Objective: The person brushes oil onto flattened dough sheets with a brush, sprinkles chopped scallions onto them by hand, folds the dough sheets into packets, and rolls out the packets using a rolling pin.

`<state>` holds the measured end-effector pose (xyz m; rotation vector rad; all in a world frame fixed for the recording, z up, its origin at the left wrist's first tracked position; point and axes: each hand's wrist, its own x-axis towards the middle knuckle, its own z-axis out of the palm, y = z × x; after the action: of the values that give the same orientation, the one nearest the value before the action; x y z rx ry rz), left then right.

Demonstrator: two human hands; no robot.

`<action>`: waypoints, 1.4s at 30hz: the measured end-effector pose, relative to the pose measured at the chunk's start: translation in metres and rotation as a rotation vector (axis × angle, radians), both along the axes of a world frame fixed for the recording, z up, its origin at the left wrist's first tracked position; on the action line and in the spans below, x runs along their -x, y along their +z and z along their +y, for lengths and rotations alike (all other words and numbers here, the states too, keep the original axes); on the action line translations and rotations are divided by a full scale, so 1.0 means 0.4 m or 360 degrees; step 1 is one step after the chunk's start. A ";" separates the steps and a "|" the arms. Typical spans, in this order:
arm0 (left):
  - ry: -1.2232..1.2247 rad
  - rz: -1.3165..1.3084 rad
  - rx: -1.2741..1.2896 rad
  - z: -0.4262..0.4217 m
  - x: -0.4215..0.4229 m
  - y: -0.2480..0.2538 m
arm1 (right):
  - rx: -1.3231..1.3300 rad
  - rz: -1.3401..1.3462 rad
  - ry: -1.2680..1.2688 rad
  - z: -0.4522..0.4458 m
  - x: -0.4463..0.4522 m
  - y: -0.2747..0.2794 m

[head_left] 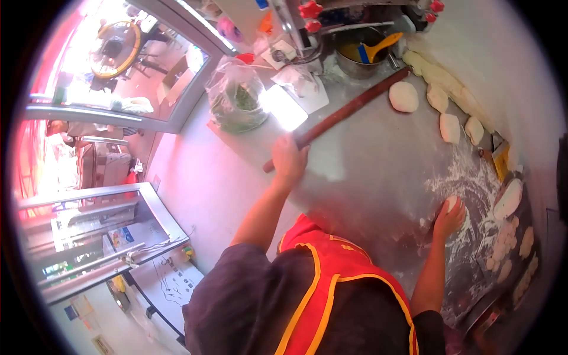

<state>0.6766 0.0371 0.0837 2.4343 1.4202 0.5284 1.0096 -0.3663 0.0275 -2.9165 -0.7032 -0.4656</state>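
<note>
My left hand point(289, 161) is closed round the near end of a long dark-red rolling pin point(355, 107), which lies slantwise across the metal worktop point(355, 171). On the floured right side of the worktop, my right hand point(449, 222) has its fingers curled over a small piece of dough point(452, 203); most of that piece is hidden under the hand. Beyond the pin's far end sits a round dough piece point(403, 97). Smaller dough pieces point(449, 128) and a long strip of dough point(449, 83) lie along the back edge.
A metal pot point(355, 64) holds a yellow-and-blue brush point(378, 46). Near the left hand are a bright white rectangle point(286, 107) and a plastic bag of greens point(236, 97). A yellow-handled scraper point(501, 163) and several flattened dough pieces point(507, 198) line the right. Glass-paned frames point(100, 231) stand left.
</note>
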 end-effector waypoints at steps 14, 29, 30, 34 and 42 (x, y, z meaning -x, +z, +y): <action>0.0089 0.0163 0.0215 -0.347 0.228 0.034 | -0.0189 0.0103 0.0704 0.052 0.247 0.034; -0.1345 0.0244 0.0082 -0.488 0.017 0.086 | 0.0034 0.0452 0.1101 -0.292 0.071 0.125; -0.1336 0.0250 0.0051 -0.477 -0.010 0.096 | 0.0019 0.0452 0.1026 -0.313 0.078 0.135; -0.1109 0.0157 -0.0080 -0.480 -0.085 0.035 | -0.0021 0.0406 0.0711 -0.330 0.180 0.163; -0.0975 0.0354 -0.0347 -0.323 -0.453 0.017 | 0.0048 0.0176 0.0170 -0.099 -0.061 0.055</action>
<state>0.8576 -0.0922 0.0907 2.9834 0.6274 0.2806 1.0341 -0.4058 0.0496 -2.8871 -0.8512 -0.2833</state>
